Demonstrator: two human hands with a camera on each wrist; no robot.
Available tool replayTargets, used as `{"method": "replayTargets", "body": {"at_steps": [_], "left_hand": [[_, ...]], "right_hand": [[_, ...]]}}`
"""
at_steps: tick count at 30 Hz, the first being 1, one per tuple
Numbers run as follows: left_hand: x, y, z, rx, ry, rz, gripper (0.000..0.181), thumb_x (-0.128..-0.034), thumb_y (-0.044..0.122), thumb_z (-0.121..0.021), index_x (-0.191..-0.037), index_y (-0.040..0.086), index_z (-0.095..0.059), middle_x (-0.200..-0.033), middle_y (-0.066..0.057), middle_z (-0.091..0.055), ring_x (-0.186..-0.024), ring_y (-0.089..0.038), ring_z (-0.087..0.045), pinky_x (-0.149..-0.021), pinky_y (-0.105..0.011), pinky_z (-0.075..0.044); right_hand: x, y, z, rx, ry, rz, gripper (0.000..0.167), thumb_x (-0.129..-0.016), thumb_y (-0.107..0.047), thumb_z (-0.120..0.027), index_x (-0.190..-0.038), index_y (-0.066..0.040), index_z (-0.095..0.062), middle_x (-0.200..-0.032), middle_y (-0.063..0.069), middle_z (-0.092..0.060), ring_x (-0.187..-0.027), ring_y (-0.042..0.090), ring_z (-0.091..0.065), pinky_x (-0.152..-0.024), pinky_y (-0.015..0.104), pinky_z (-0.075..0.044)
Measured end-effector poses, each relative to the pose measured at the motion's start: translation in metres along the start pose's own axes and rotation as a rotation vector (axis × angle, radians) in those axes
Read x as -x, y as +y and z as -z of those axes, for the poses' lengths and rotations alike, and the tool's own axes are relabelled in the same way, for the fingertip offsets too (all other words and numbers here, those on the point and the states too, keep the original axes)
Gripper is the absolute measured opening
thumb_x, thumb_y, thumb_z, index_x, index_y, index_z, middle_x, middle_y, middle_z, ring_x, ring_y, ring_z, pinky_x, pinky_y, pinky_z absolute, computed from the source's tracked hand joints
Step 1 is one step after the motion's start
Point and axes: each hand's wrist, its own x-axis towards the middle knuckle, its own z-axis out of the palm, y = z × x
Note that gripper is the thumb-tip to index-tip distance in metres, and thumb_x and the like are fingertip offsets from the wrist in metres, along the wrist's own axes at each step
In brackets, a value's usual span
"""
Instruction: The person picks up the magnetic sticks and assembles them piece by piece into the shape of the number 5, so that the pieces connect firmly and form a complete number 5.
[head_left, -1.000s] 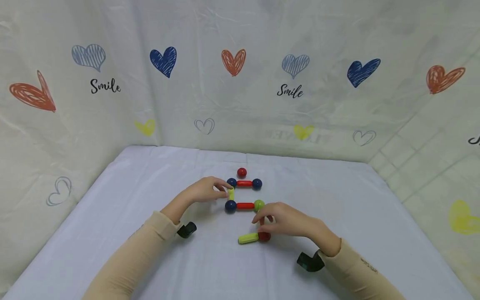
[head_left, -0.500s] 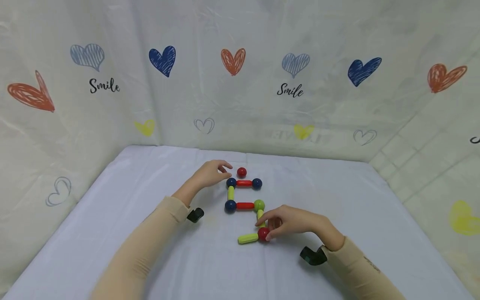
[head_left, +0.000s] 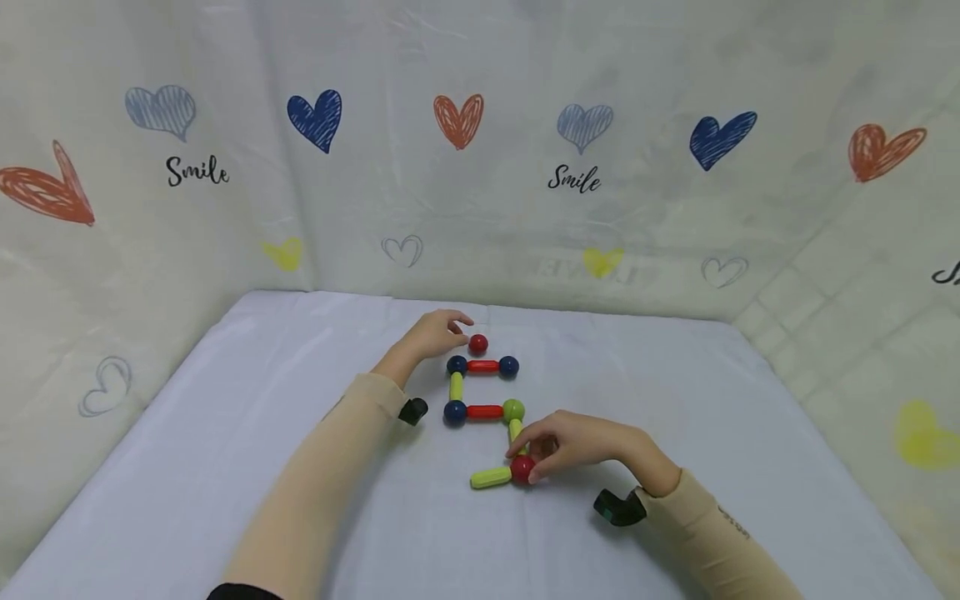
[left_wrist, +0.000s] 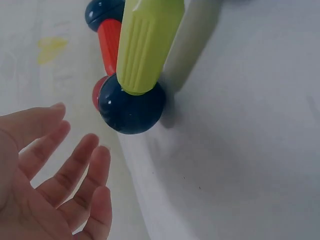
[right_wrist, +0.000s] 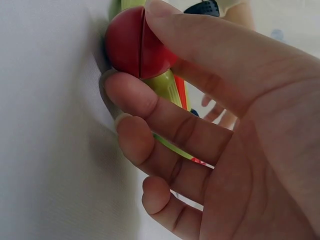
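Note:
My left hand (head_left: 438, 332) is beside a loose red ball (head_left: 477, 343) at the back of the layout. The left wrist view shows its fingers apart and holding nothing. In front lies an S-like chain of toy rods and balls: dark blue balls (head_left: 457, 365), red rods (head_left: 485, 412), a yellow-green rod (head_left: 456, 387) and a green ball (head_left: 513, 410). At the chain's front right, my right hand (head_left: 573, 442) pinches the near red ball (right_wrist: 131, 42) between thumb and fingers. A yellow-green rod (head_left: 491, 477) extends left from that ball; another behind it is partly hidden by my fingers.
A white cloth (head_left: 390, 533) covers the table. Behind it hangs a pale curtain (head_left: 517, 208) printed with hearts and writing. Dark wrist cameras (head_left: 619, 507) sit under both cuffs, low over the cloth.
My left hand has left the left yellow-green rod and moved back and right to the loose red ball. My right hand has shifted slightly and now pinches the near red ball.

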Motion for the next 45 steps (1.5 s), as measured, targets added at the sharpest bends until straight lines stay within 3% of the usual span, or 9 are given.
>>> {"method": "replayTargets", "body": {"at_steps": [5, 11, 17, 21, 30, 37, 45], "left_hand": [[-0.008, 0.001, -0.001, -0.009, -0.069, -0.006, 0.049, -0.1014, 0.015, -0.063, -0.150, 0.015, -0.054, -0.138, -0.017, -0.060, -0.126, -0.034, -0.056, -0.104, -0.049, -0.047], [-0.012, 0.006, -0.005, -0.003, -0.146, -0.005, 0.051, -0.1011, 0.010, -0.060, -0.151, 0.017, -0.053, -0.144, -0.017, -0.056, -0.130, -0.034, -0.053, -0.109, -0.050, -0.043], [-0.016, 0.007, -0.011, -0.081, -0.195, -0.013, 0.050, -0.1013, 0.007, -0.061, -0.150, 0.017, -0.055, -0.148, -0.016, -0.052, -0.132, -0.033, -0.049, -0.111, -0.047, -0.041], [-0.020, 0.005, -0.013, -0.122, -0.177, -0.013, 0.047, -0.1011, 0.007, -0.062, -0.146, 0.017, -0.059, -0.147, -0.014, -0.054, -0.131, -0.031, -0.049, -0.111, -0.047, -0.041], [-0.023, 0.003, -0.014, -0.060, -0.162, -0.024, 0.042, -0.0982, 0.008, -0.067, -0.140, 0.013, -0.063, -0.142, -0.017, -0.057, -0.128, -0.033, -0.054, -0.109, -0.046, -0.043], [-0.013, 0.001, -0.007, -0.064, -0.111, -0.082, 0.042, -0.0992, 0.012, -0.067, -0.141, 0.013, -0.062, -0.139, -0.016, -0.059, -0.123, -0.031, -0.056, -0.105, -0.044, -0.046], [0.006, -0.004, 0.006, -0.046, -0.032, -0.103, 0.044, -0.1000, 0.014, -0.068, -0.143, 0.011, -0.059, -0.136, -0.016, -0.061, -0.122, -0.032, -0.057, -0.101, -0.044, -0.050]], "right_hand": [[-0.002, -0.001, 0.001, 0.010, -0.008, -0.004, 0.034, -0.093, -0.020, -0.078, -0.126, -0.017, -0.071, -0.089, -0.009, -0.065, -0.082, 0.007, -0.059, -0.076, 0.025, -0.052], [-0.002, -0.003, 0.001, 0.006, -0.008, -0.010, 0.034, -0.093, -0.019, -0.078, -0.126, -0.016, -0.071, -0.089, -0.009, -0.065, -0.082, 0.007, -0.059, -0.076, 0.025, -0.052], [-0.002, -0.005, 0.000, 0.016, -0.010, -0.009, 0.034, -0.093, -0.020, -0.078, -0.127, -0.016, -0.071, -0.090, -0.009, -0.065, -0.083, 0.006, -0.059, -0.077, 0.025, -0.053], [-0.002, -0.007, 0.000, 0.027, -0.009, -0.007, 0.035, -0.093, -0.020, -0.078, -0.127, -0.016, -0.071, -0.090, -0.010, -0.065, -0.082, 0.006, -0.059, -0.077, 0.025, -0.053], [0.002, -0.007, -0.002, 0.015, 0.010, -0.032, 0.033, -0.093, -0.020, -0.078, -0.125, -0.017, -0.072, -0.088, -0.009, -0.065, -0.081, 0.007, -0.059, -0.075, 0.025, -0.052], [0.003, -0.004, -0.005, 0.018, 0.014, -0.021, 0.030, -0.093, -0.020, -0.078, -0.123, -0.019, -0.071, -0.090, -0.009, -0.066, -0.082, 0.007, -0.060, -0.076, 0.025, -0.051], [0.003, -0.002, -0.006, 0.026, 0.026, 0.005, 0.030, -0.094, -0.021, -0.077, -0.123, -0.019, -0.070, -0.091, -0.010, -0.066, -0.084, 0.007, -0.061, -0.077, 0.027, -0.052]]}}
